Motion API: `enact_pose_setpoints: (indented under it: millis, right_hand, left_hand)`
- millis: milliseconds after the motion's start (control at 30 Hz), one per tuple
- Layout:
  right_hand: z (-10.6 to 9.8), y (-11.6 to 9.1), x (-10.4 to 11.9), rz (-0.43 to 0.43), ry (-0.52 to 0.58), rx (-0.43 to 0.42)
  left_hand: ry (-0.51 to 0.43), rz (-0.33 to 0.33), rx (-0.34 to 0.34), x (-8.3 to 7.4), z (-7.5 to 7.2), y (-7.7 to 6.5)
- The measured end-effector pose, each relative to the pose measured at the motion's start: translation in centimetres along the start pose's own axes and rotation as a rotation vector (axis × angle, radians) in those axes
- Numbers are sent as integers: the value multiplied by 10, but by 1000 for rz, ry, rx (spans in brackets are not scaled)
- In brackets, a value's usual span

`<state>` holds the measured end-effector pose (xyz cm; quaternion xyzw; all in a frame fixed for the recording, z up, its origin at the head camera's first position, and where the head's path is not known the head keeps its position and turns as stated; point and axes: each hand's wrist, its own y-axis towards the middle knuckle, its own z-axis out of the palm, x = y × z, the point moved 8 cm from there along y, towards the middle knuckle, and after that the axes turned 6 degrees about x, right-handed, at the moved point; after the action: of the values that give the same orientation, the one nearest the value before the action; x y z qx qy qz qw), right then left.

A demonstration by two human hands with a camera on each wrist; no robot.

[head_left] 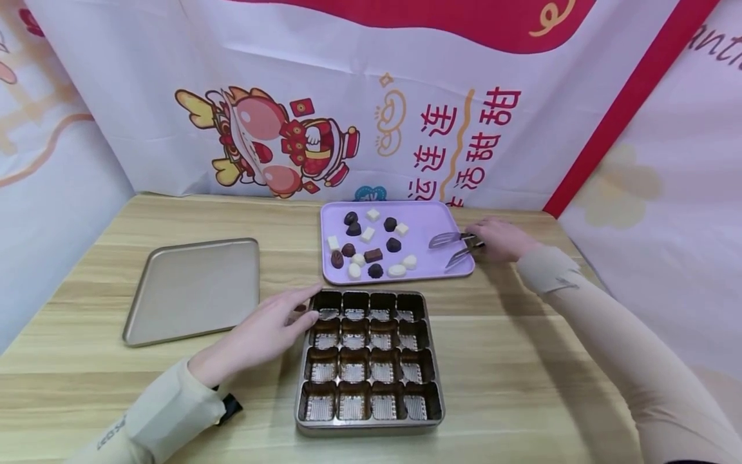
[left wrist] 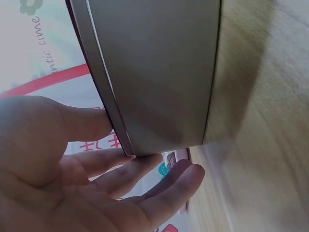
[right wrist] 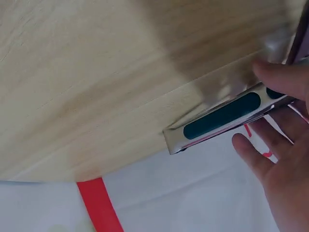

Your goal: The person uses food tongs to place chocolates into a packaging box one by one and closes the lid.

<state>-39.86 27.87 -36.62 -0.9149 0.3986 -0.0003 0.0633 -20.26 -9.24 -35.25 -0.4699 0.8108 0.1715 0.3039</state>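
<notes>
My left hand rests at the back left corner of a metal box with a dark divided insert of several square compartments. In the left wrist view the thumb touches the box's rim, and loosely bent fingers lie by the corner. My right hand holds metal tongs, whose two ends stand apart over the right part of a purple tray. The tongs' green-inlaid handle shows in the right wrist view. On the tray lie several chocolates, dark, brown and white, left of the tongs.
A flat beige metal tray or lid lies on the wooden table to the left. Behind the table hangs a printed white and red cloth. A black strap end sticks out by the left sleeve.
</notes>
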Motion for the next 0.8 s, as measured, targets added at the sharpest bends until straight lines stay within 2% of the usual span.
enact_pose_setpoints:
  millis: [167,267,400,467,567,800]
  right_hand:
    - [-10,-15,-7,35,95,-18]
    - [-28,-30,-6,104,197,-15]
    - [-55,-45,5,181,283,-65]
    - [-68,-48,20,196,308,-111]
    - [-85,-47,50,176,303,-164]
    - [-94,-40,122,122,284,-143]
  left_hand:
    - [11,8,24,-1,2,-1]
    - [9,2,29,0,1,-1]
    - [9,-7,26,0,-1,-1]
    - [10,-9,23,0,-2,-2]
    - [7,-10,17,1,-3,-2]
    - [8,9,12,0,-1,0]
